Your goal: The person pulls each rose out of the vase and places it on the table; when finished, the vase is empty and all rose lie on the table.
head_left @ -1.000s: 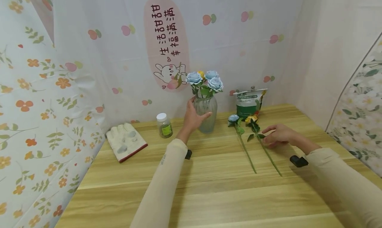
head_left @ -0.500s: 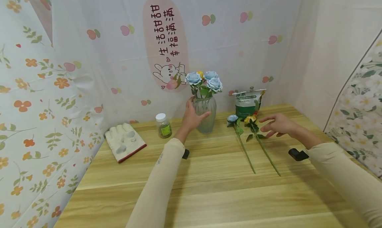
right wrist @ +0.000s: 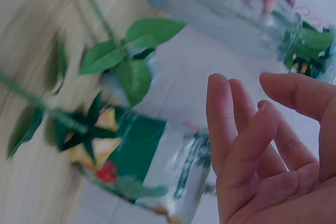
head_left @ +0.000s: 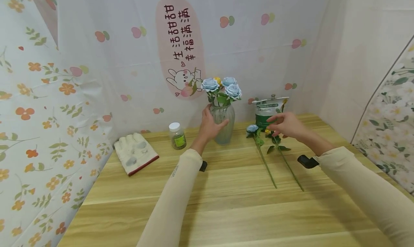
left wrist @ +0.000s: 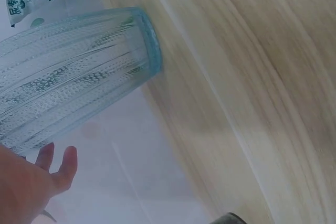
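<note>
My left hand [head_left: 209, 126] holds the ribbed clear glass vase [head_left: 225, 125] at its left side, thumb across the front. Several light blue roses [head_left: 233, 91] and a yellow rose [head_left: 217, 80] stand in the vase. To the right, my right hand [head_left: 288, 125] hovers over the head of a second yellow rose [head_left: 267, 131], which it partly hides in the head view. In the right wrist view its fingers are loosely bent with nothing between them, apart from the rose's long green stem [right wrist: 42, 106]. A blue rose [head_left: 252, 128] lies left of that yellow one.
A green and white pouch [head_left: 262, 120] stands behind the lying roses. Left of the vase is a small white-lidded jar [head_left: 178, 137]. A cream glove [head_left: 136, 153] with a red cuff lies at the table's left. A printed cloth [head_left: 129, 67] hangs behind the wooden table [head_left: 233, 211].
My right hand has moved up and left, from beside the yellow rose's stem to over its flower head. My left hand stays on the vase.
</note>
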The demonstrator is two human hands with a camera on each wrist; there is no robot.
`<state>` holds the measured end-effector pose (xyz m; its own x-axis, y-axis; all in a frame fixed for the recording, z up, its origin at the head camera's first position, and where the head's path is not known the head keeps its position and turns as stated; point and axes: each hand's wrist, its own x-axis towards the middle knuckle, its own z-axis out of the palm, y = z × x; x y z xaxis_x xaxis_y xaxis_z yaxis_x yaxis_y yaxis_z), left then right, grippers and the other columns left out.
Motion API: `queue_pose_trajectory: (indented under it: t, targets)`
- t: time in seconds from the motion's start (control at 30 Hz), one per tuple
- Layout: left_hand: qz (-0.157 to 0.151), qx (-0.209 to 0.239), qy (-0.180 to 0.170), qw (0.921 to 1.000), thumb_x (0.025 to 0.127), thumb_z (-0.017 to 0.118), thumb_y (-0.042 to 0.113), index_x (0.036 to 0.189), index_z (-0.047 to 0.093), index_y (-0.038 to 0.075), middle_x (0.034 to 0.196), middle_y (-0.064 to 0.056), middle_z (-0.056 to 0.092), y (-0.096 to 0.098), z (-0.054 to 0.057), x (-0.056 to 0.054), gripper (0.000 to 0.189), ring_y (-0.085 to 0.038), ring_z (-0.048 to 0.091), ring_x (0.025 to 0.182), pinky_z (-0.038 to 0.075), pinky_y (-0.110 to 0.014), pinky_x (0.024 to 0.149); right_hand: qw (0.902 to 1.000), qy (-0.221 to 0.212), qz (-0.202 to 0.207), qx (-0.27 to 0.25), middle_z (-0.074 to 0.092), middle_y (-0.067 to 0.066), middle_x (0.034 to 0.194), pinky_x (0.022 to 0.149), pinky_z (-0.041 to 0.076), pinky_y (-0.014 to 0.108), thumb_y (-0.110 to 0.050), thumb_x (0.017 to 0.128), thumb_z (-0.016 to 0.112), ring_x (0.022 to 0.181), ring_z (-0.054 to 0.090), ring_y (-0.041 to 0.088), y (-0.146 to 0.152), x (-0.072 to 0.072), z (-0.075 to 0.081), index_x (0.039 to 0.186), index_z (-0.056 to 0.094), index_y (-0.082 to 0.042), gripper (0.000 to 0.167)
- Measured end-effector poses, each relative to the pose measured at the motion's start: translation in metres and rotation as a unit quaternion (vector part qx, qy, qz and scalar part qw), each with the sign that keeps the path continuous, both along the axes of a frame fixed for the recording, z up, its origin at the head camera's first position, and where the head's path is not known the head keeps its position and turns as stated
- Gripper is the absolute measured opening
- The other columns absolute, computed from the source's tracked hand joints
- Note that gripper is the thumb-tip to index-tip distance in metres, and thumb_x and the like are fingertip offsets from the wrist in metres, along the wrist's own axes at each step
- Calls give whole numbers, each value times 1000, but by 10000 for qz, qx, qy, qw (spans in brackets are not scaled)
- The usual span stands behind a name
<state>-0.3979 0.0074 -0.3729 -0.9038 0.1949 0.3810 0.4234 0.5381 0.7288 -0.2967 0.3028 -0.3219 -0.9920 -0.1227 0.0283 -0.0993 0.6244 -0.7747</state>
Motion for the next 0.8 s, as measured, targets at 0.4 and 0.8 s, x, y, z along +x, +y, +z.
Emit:
queue_pose_trajectory:
  t: [0.4, 0.8]
  targets:
    - [100, 131, -63, 9998, 83, 76, 52, 156, 15, 12, 156, -16, 26, -3, 1, 2, 104, -32, 32, 143, 32, -47, 114, 9982, 534, 71, -248, 70, 22, 112, 50, 51, 30, -19, 95, 67, 72, 72, 18, -57, -19, 14, 123, 66, -3, 32]
    - [-110, 557, -234, 9981, 83, 80, 42, 151, 21, 6, 155, -17, 33, 1, 11, 0, 98, -29, 33, 143, 31, -43, 115, 9941, 958, -163, -486, 70, 19, 112, 49, 51, 29, -22, 96, 65, 73, 72, 24, -93, -41, 19, 122, 68, -3, 32]
